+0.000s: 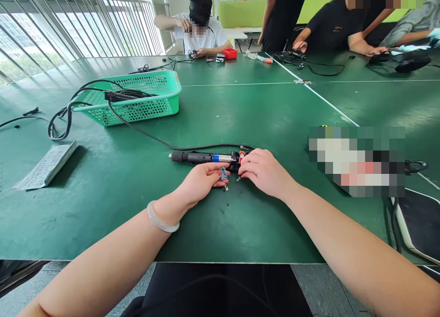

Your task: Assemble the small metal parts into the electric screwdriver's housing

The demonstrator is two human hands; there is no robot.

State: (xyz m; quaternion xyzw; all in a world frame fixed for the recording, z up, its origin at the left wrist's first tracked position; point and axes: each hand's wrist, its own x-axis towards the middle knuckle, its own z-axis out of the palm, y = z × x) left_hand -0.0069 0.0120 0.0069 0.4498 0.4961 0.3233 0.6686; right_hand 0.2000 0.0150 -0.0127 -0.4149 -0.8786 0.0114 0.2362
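My left hand (pixel 199 181), with a pale bangle at the wrist, is closed on a small blue-grey part (pixel 223 173) held between thumb and fingers. A tiny metal piece (pixel 226 187) shows just below those fingertips. Close by on the right, my right hand (pixel 263 172) has its fingers pinched together, palm down. At their tips is a tiny metal part (pixel 238 179), too small to name exactly. Just beyond both hands lies a black and silver electric screwdriver (pixel 195 158) with a blue band; my right fingers hide its right end.
A green perforated basket (pixel 140 113) holds black cables, one running toward the screwdriver. To its left lies a pad of paper (pixel 48 165). A blurred object (pixel 357 161) and a dark flat device (pixel 421 220) are at right. Several people sit or stand across the green table (pixel 120 216).
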